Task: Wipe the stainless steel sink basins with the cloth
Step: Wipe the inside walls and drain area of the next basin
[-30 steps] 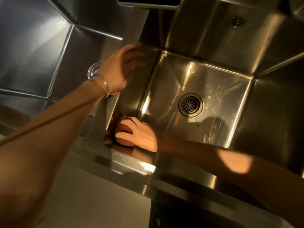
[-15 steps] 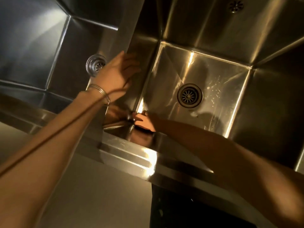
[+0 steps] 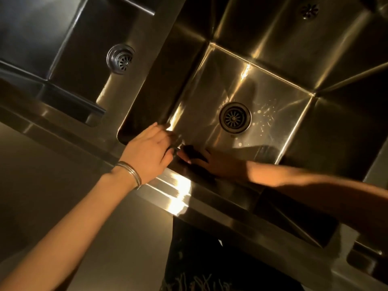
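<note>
Two stainless steel basins lie side by side. In the right basin, my right hand presses a dark cloth against the front wall near the left corner; most of the cloth is in shadow. My left hand, with bangles on the wrist, rests on the front rim at that same corner, fingers curled over the edge and close to the cloth. The left basin holds nothing but its drain.
The right basin's drain has water spots beside it. The left basin's drain is raised. A steel divider separates the basins. An overflow hole sits in the back wall. Dark clothing shows below the rim.
My left hand has come down from the divider to the front rim by the corner. My right hand has slid right along the front wall with the cloth. The view has shifted.
</note>
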{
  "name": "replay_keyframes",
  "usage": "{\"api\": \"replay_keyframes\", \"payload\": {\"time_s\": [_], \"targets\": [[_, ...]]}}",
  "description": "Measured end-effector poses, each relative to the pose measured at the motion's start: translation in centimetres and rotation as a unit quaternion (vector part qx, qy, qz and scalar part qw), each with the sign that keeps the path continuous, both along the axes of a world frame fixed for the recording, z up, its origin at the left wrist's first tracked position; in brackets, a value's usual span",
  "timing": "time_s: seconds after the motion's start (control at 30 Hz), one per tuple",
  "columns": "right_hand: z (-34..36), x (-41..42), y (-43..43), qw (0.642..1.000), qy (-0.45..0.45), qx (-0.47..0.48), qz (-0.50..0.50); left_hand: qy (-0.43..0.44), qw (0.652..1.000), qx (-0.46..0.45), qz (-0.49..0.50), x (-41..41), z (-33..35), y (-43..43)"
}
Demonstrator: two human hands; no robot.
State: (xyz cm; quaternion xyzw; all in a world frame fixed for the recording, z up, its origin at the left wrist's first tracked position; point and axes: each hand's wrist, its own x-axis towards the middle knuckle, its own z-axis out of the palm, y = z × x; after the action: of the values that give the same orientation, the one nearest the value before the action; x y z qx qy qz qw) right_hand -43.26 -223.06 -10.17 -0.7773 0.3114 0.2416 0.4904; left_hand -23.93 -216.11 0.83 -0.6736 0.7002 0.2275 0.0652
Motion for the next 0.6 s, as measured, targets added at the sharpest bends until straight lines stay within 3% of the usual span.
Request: {"api": "replay_keyframes", "payload": {"time_s": [0.17,0.37,0.6], "targets": [[0.0,0.4,0.0,0.999,0.044,0.02,-0.001,-0.01,1.0,0.005,-0.001,-0.6,0.7,-0.4],[6.1,-8.1,1.4,0.994,-0.076,0.001,-0.082,-0.015,1.0,0.002,-0.009,-0.4,0.7,-0.5],[-3.5,-6.6,0.4,0.999,0.034,0.012,-0.041,-0.031,0.999,0.033,-0.004,-0.4,0.0,-0.6]]}}
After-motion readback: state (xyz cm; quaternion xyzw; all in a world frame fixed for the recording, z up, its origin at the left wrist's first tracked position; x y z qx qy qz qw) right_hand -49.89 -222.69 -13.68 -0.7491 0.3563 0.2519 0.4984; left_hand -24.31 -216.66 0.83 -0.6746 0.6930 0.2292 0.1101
